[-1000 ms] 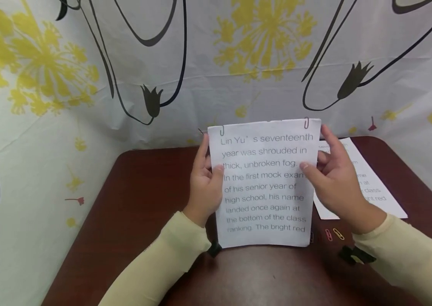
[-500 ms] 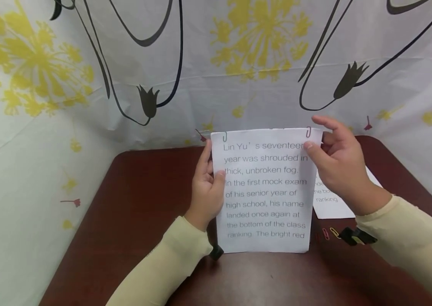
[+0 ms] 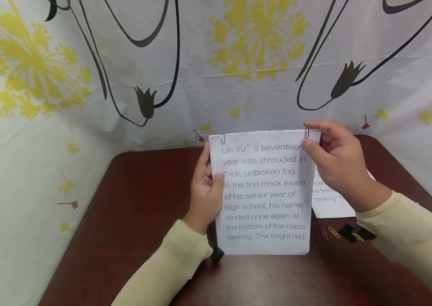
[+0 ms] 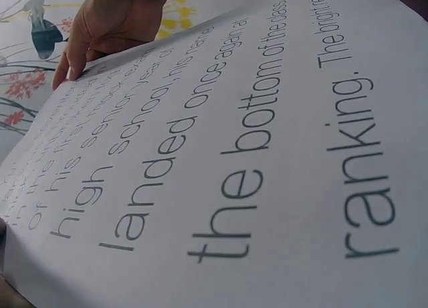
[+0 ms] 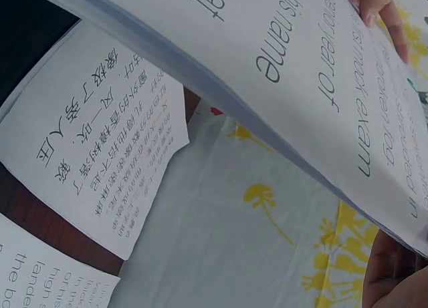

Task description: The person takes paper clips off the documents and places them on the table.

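A stack of printed paper [image 3: 265, 195] stands upright between both hands, English text facing me. My left hand [image 3: 206, 193] grips its left edge, thumb in front and fingers behind. My right hand [image 3: 336, 165] pinches the upper right corner, thumb on the front and forefinger at the top edge. A pinkish-red paper clip [image 3: 306, 133] sits on that corner, right by the fingertips. At the upper left, a green paper clip [image 3: 223, 139] is on the top edge. In the right wrist view, several sheet edges of the stack [image 5: 221, 94] show.
Right of the stack, a printed sheet [image 3: 331, 208] lies on the dark red-brown table [image 3: 143, 204], partly behind my right hand. Near it are a red paper clip [image 3: 324, 233] and a yellow paper clip [image 3: 333, 232]. Paper with Chinese text [image 5: 100, 121] shows in the right wrist view.
My right hand has moved up from the stack's right edge to its upper right corner, by the clip. The stack sits slightly lower in view; the left hand keeps its hold.
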Demonstrator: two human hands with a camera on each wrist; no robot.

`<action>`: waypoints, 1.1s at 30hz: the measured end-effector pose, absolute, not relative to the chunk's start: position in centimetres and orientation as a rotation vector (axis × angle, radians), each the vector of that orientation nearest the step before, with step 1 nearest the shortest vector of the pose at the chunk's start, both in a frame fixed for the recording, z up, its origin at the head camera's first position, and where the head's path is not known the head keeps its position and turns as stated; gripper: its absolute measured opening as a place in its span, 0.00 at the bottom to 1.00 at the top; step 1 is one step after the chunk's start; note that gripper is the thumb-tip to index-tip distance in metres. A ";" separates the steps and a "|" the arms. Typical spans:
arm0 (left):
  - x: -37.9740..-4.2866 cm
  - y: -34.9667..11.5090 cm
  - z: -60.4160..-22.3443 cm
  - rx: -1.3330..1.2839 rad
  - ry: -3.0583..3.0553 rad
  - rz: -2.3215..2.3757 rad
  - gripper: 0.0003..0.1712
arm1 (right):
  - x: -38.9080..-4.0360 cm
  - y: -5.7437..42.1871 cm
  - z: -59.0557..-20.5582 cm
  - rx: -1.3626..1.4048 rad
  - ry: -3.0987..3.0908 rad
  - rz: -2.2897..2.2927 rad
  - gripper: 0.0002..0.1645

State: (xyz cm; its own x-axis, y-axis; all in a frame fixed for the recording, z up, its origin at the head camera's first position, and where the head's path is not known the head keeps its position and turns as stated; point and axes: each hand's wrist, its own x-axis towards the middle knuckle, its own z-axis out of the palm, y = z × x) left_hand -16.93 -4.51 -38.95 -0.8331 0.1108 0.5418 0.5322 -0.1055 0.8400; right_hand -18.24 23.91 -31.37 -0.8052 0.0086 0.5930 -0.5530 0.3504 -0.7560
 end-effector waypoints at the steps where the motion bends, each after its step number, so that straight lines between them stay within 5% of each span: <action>1: -16.9 -4.5 -38.9 -0.711 -1.870 -2.017 0.48 | -18.3 23.9 -31.3 0.475 -2.114 1.470 0.24; 33: -16.6 -5.0 -38.9 -0.709 -1.843 -2.033 0.48 | -18.9 23.4 -28.9 0.414 -2.141 1.482 0.24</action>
